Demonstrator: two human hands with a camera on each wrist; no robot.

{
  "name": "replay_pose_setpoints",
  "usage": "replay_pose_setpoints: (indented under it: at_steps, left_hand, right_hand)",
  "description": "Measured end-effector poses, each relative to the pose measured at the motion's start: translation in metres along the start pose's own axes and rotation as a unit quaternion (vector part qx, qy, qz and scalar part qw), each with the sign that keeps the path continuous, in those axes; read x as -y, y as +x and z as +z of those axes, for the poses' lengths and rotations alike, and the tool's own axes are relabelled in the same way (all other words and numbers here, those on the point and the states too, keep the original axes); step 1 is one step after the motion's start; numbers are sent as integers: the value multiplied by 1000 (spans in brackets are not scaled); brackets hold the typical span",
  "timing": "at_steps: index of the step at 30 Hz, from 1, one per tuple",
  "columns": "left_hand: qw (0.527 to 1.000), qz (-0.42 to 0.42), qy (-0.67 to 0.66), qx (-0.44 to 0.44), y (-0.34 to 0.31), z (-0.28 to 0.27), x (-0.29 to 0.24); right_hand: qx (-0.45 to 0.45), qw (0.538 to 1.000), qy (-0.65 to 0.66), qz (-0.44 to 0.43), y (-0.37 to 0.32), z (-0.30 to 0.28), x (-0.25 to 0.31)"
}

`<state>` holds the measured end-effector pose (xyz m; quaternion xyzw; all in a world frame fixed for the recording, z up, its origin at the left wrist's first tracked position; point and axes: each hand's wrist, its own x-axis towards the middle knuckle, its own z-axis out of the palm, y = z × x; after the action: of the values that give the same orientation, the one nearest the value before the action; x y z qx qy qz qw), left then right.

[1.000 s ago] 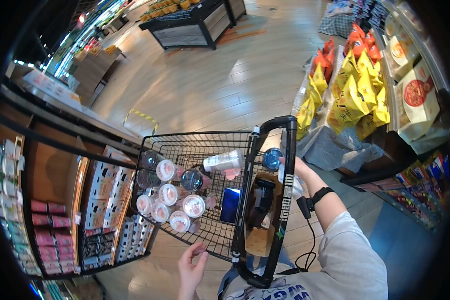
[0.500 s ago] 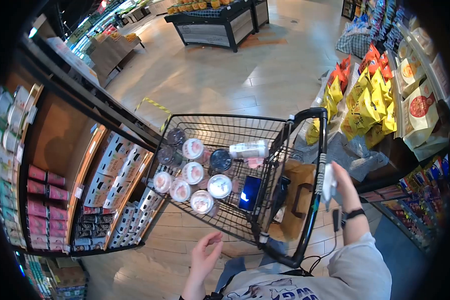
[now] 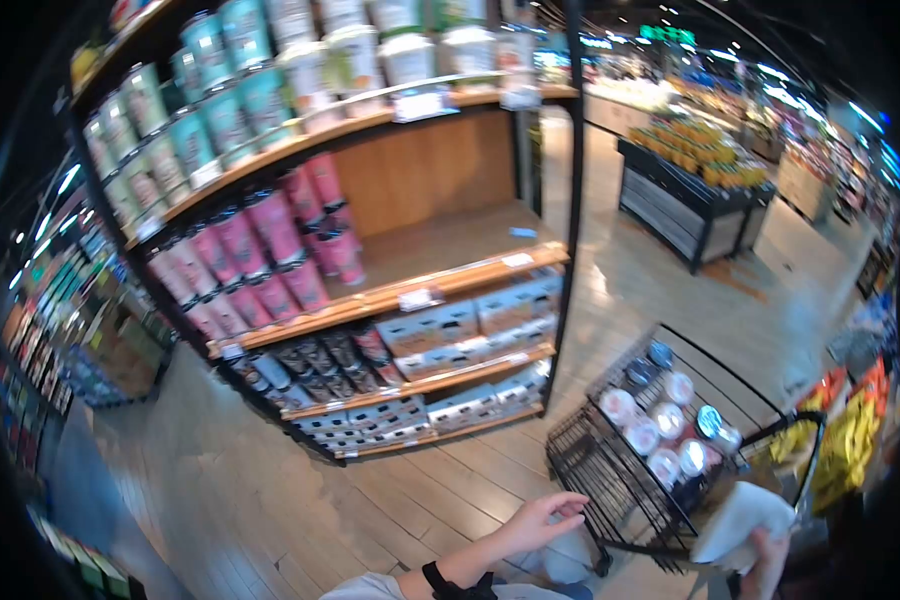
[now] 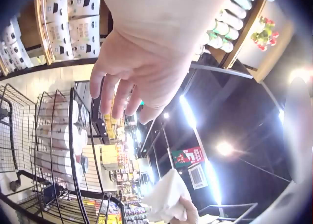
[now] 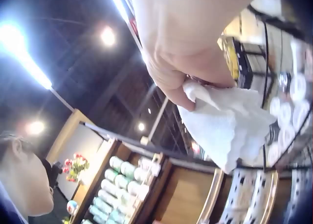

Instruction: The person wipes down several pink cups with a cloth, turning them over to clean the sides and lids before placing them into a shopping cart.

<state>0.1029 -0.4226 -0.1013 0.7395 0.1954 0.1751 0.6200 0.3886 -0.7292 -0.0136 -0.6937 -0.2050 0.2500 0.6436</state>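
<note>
My right hand (image 3: 767, 555) grips a bunched white cloth (image 3: 732, 522) near the shopping cart's handle. In the right wrist view the thumb and fingers pinch the cloth (image 5: 225, 121) at its top, and the rest hangs loose. My left hand (image 3: 545, 522) is held out beside the cart's basket, fingers loosely bent with nothing in them; the left wrist view shows the same hand (image 4: 142, 72) with its fingers spread. Inside the shopping cart (image 3: 610, 490) stand several lidded plastic tubs (image 3: 667, 418), most with pale lids, a few with dark or blue ones.
A tall shelf rack (image 3: 390, 295) ahead holds pink packs (image 3: 270, 235), teal containers (image 3: 205, 140) and white cartons (image 3: 440, 335). Beyond the cart stands a display stand (image 3: 695, 205) stacked with yellow goods. Yellow snack bags (image 3: 850, 450) are at the right. Another person (image 5: 29, 180) appears in the right wrist view.
The head view has swung left toward the rack, so the cart now sits lower right. A blue round-topped thing by my right hand one second ago no longer shows there; the white cloth stays in that hand.
</note>
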Motion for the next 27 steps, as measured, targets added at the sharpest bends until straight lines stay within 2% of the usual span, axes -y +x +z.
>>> replay_pose_setpoints:
  at_steps: [1, 3, 4, 5, 7, 8, 13, 17, 21, 25, 27]
  left_hand:
    - [1000, 7, 5, -20, -11, -19, 3]
    - [998, 9, -9, -66, -30, -52, 10]
    - [996, -13, -18, -87, -40, -70, 12]
    - [995, -12, -19, -99, -51, -86, 17]
    - [980, -36, -24, -194, -74, -113, 29]
    - [978, -38, -26, -203, -84, -124, 33]
    - [944, -80, -38, -317, -110, -188, 40]
    - [920, -85, -44, -380, -91, -240, 45]
    - [908, -66, -5, -413, -41, -296, 40]
    - [880, -32, 56, -470, 17, -352, 39]
    - [877, -41, 70, -474, 39, -381, 43]
  right_hand:
    - [62, 996, -34, 58, 4, 57, 10]
    - [121, 983, 137, 6, 22, 151, 12]
    - [136, 975, 175, 33, 30, 187, 11]
    - [148, 964, 210, 63, 36, 219, 11]
    - [194, 947, 231, 108, 49, 280, 18]
    - [209, 937, 237, 146, 56, 306, 20]
    - [336, 893, 239, 181, 93, 430, 26]
    - [421, 853, 258, 168, 137, 508, 22]
    - [422, 846, 275, 173, 187, 564, 35]
    - [426, 856, 255, 143, 245, 599, 45]
    - [433, 851, 260, 145, 268, 611, 48]
